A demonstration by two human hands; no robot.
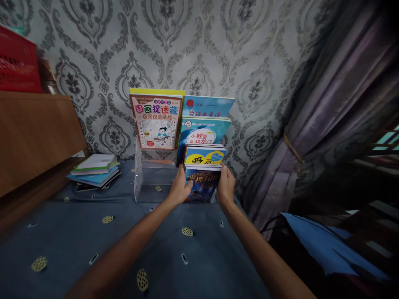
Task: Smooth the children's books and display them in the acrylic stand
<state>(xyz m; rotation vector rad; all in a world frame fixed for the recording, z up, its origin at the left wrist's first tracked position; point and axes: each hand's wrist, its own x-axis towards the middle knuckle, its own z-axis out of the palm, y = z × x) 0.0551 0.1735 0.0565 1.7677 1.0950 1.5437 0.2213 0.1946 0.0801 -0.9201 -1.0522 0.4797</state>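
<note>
Both hands are closed on a dark blue book (202, 189) at the front right of a clear plastic book rack (139, 182). My left hand (181, 187) grips its left edge with the thumb on the cover; my right hand (226, 185) holds the right edge. The cover's title appears upside down. Right behind it stands a yellow book (205, 155) with a blue heart. Higher up are a teal book (204, 131) and a light blue book (207, 106). In the left column, a brown-and-white picture book (158, 122) leans in the upper tier, above vacant lower tiers.
A stack of books (95, 168) lies left of the rack on the dark blue patterned cloth (124, 249). Further left stands a wooden cabinet (37, 133) with a red basket (18, 62) on top. A tied purple curtain (289, 153) hangs at right, before patterned wallpaper.
</note>
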